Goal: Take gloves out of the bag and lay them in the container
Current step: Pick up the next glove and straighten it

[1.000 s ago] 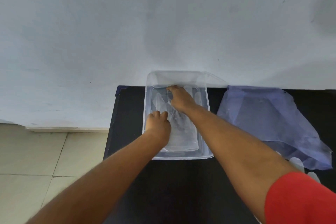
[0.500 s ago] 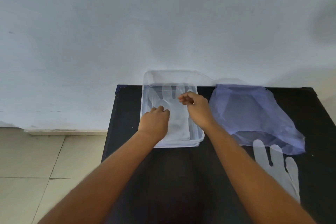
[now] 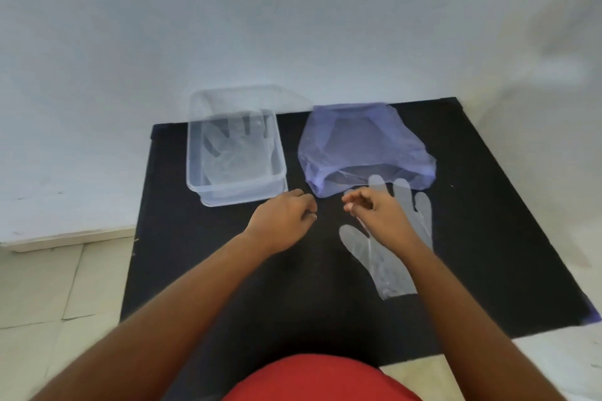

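A clear plastic container (image 3: 195,169) stands at the back left of the black table, with a clear glove (image 3: 233,153) lying flat inside it. To its right lies a translucent purple bag (image 3: 361,143), its mouth facing me. Another clear glove (image 3: 387,257) lies flat on the table in front of the bag, partly under my right arm. My left hand (image 3: 281,221) hovers in front of the container with fingers curled and nothing in it. My right hand (image 3: 374,210) hovers over the loose glove's fingers, loosely curled and holding nothing.
The black table (image 3: 202,270) ends at a white wall behind and drops to a tiled floor (image 3: 49,286) on the left. The container's clear lid (image 3: 283,98) leans against the wall behind it. My red shirt (image 3: 312,381) shows at the bottom edge.
Both hands have come out of the container and drawn back toward me, leaving the glove flat inside. The view has tilted down, showing the second glove on the table.
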